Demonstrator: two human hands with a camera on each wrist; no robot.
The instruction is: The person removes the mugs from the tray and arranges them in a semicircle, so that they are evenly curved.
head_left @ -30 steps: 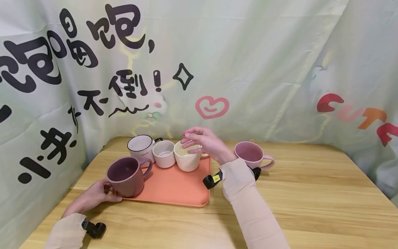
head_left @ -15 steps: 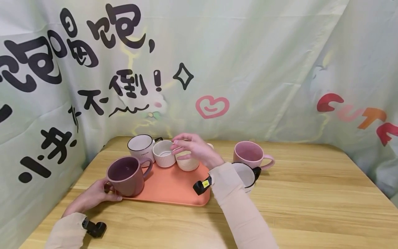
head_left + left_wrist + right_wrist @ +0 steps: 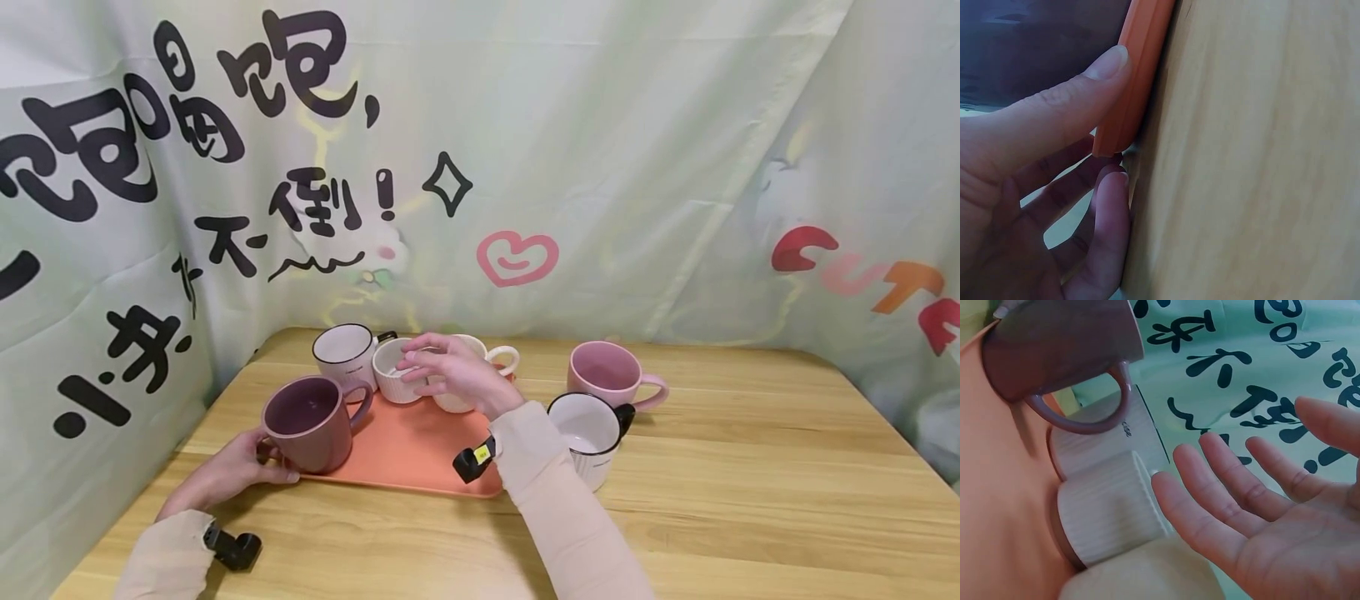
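Observation:
An orange tray (image 3: pixel 390 454) carries a dark purple mug (image 3: pixel 318 437), a white black-rimmed mug (image 3: pixel 347 368), a small ribbed white cup (image 3: pixel 396 388) and a cream mug (image 3: pixel 452 403). At the tray's near left corner, my left hand (image 3: pixel 234 471) holds the edge, thumb along its side and fingers curled at the corner, as the left wrist view shows. My right hand (image 3: pixel 465 371) hovers over the ribbed cup and cream mug, partly hiding both. Its fingers (image 3: pixel 1210 519) are spread and relaxed, with nothing between them.
Right of the tray, a pink mug (image 3: pixel 603 379) and a second black-rimmed mug (image 3: pixel 592 471) stand on the wooden table (image 3: pixel 750 467). The right sleeve overlaps that second mug. A printed curtain (image 3: pixel 637 167) rises behind the table and along its left side.
My right hand has moved left and lower, from over the cream mug towards the ribbed cup, bringing the black-rimmed mug on the right into view. My left hand keeps its place at the tray corner.

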